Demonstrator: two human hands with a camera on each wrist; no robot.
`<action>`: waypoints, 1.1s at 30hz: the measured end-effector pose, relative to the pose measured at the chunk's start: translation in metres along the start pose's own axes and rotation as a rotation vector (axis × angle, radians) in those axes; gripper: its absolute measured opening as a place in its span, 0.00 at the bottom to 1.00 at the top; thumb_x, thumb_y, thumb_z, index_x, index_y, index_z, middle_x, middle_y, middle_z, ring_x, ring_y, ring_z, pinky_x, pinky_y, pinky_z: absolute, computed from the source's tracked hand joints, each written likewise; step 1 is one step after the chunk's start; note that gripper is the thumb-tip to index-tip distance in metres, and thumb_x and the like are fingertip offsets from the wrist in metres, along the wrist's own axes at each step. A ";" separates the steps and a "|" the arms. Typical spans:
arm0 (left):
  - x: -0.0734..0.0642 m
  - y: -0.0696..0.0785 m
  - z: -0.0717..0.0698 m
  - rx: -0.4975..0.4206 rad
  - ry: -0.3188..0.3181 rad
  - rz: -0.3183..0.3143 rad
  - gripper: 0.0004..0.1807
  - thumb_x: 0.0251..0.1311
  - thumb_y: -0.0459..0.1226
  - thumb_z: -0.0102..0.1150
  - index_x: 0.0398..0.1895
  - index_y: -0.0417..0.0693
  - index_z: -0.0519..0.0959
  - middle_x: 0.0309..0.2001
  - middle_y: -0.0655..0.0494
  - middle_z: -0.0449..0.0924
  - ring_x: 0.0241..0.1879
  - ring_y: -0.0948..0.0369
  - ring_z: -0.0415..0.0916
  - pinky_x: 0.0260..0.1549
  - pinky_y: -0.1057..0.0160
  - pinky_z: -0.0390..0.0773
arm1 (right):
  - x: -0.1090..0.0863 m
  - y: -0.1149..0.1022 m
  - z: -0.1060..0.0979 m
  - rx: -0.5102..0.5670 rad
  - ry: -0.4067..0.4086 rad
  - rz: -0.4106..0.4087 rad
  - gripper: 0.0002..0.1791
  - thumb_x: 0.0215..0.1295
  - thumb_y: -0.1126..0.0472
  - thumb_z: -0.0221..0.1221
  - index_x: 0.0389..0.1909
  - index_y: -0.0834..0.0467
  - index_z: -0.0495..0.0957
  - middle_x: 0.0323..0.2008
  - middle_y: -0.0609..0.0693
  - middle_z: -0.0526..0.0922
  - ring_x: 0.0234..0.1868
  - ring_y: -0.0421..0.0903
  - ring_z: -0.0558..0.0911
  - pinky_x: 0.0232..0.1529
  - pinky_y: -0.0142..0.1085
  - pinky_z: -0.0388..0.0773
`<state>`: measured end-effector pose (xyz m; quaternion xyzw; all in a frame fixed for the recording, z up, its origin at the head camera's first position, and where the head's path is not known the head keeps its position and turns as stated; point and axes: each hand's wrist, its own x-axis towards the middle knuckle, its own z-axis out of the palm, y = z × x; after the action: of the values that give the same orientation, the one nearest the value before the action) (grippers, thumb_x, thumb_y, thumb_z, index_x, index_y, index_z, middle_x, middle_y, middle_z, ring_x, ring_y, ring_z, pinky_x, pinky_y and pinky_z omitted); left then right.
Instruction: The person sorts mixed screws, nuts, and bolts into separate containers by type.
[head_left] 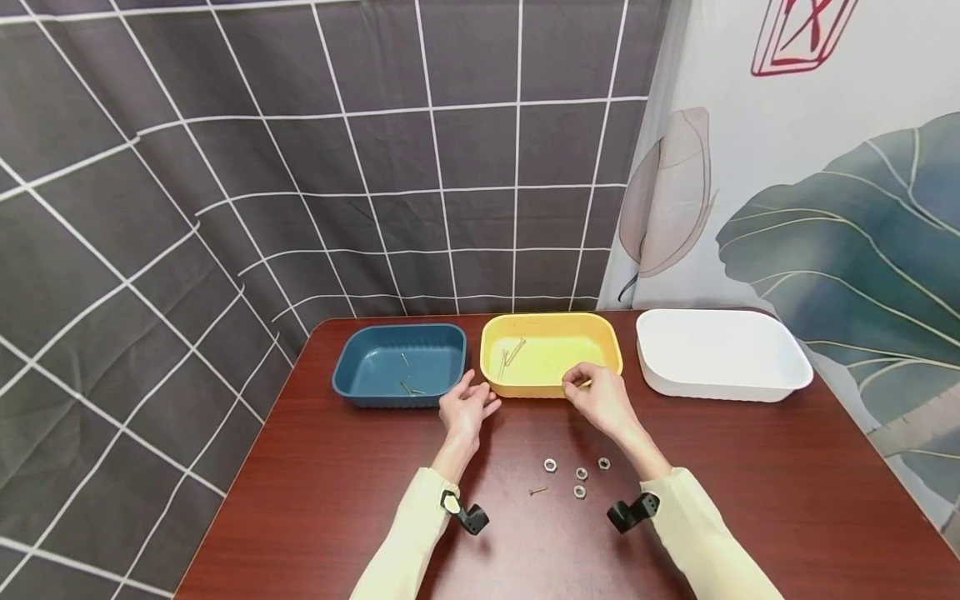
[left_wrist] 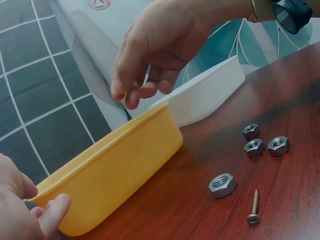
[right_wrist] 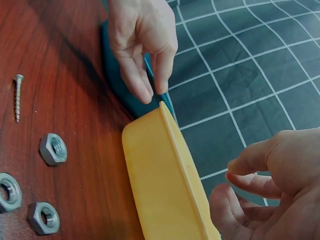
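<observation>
Evidently, the right grip (head_left: 597, 402) was poised at the near right rim of the yellow tray (head_left: 525, 391), thumb and forefinger bent close with a narrow gap between them; nothing could be made out in it. The left grip (head_left: 465, 404) was held by that tray's near left corner, fingers relaxed and slightly parted, with nothing seen in it; whether the rim was touched could not be told. Inside the yellow tray, thin screws (head_left: 514, 352) were gathered toward the left, and a few more were seen in the blue tray (head_left: 397, 401) just beside it. On the surface (head_left: 337, 500), nearer the person, one loose screw (left_wrist: 255, 205) was left lying by four hex nuts (left_wrist: 222, 185). The white tray (head_left: 716, 390) was placed to the right.

The step was judged to be sorting small hardware into trays. For good work, the loose screw was best pinched at mid-shank, lifted clear of the rim and released low; the nuts were better gripped across opposite flats.
</observation>
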<state>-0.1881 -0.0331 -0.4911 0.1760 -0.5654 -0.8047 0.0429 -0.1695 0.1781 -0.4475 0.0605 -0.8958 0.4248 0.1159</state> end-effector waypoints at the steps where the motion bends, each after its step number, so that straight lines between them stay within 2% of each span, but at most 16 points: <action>1: -0.001 0.000 -0.003 -0.001 0.001 -0.001 0.28 0.61 0.20 0.58 0.66 0.32 0.72 0.36 0.42 0.78 0.30 0.57 0.82 0.32 0.59 0.89 | -0.001 -0.001 0.000 0.004 -0.010 0.006 0.02 0.57 0.68 0.62 0.29 0.63 0.83 0.26 0.49 0.83 0.22 0.41 0.77 0.29 0.37 0.76; 6: -0.006 0.001 -0.015 0.006 0.000 -0.012 0.25 0.63 0.22 0.59 0.64 0.32 0.74 0.39 0.44 0.75 0.30 0.58 0.82 0.31 0.58 0.89 | -0.008 -0.002 0.001 0.023 -0.039 0.022 0.02 0.57 0.68 0.63 0.30 0.63 0.83 0.26 0.50 0.83 0.23 0.41 0.78 0.28 0.34 0.77; 10: -0.011 0.003 -0.025 0.033 -0.006 -0.004 0.21 0.65 0.25 0.59 0.61 0.29 0.76 0.41 0.41 0.78 0.31 0.57 0.81 0.29 0.59 0.89 | -0.013 -0.002 0.003 0.039 -0.051 0.027 0.02 0.57 0.68 0.65 0.30 0.63 0.82 0.26 0.49 0.83 0.26 0.42 0.80 0.30 0.33 0.79; 14: -0.015 0.006 -0.036 0.033 0.010 0.009 0.19 0.65 0.26 0.60 0.57 0.25 0.77 0.38 0.40 0.81 0.31 0.58 0.81 0.27 0.62 0.88 | -0.018 -0.003 0.006 0.055 -0.066 0.032 0.02 0.57 0.68 0.65 0.30 0.63 0.82 0.25 0.48 0.82 0.26 0.41 0.80 0.30 0.32 0.79; 20: -0.014 0.012 -0.059 -0.017 0.056 0.034 0.18 0.64 0.24 0.59 0.56 0.23 0.76 0.33 0.44 0.83 0.26 0.61 0.81 0.25 0.63 0.88 | -0.028 -0.004 0.012 0.073 -0.095 0.042 0.02 0.58 0.70 0.64 0.31 0.64 0.82 0.25 0.48 0.83 0.25 0.41 0.80 0.28 0.32 0.79; 27: -0.012 0.025 -0.087 -0.100 0.125 0.049 0.21 0.65 0.23 0.57 0.61 0.23 0.72 0.33 0.46 0.83 0.25 0.61 0.83 0.26 0.62 0.88 | -0.040 -0.007 0.019 0.098 -0.128 0.071 0.03 0.57 0.71 0.65 0.31 0.62 0.82 0.25 0.47 0.82 0.25 0.40 0.80 0.29 0.32 0.80; 33: -0.010 0.038 -0.110 -0.162 0.181 0.043 0.24 0.66 0.23 0.56 0.64 0.24 0.69 0.32 0.46 0.83 0.25 0.61 0.84 0.29 0.59 0.89 | -0.046 -0.010 0.022 0.127 -0.146 0.092 0.04 0.57 0.72 0.64 0.31 0.62 0.82 0.23 0.46 0.81 0.23 0.40 0.79 0.26 0.30 0.80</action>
<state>-0.1470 -0.1425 -0.4866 0.2317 -0.4958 -0.8276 0.1250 -0.1264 0.1553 -0.4659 0.0574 -0.8750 0.4799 0.0266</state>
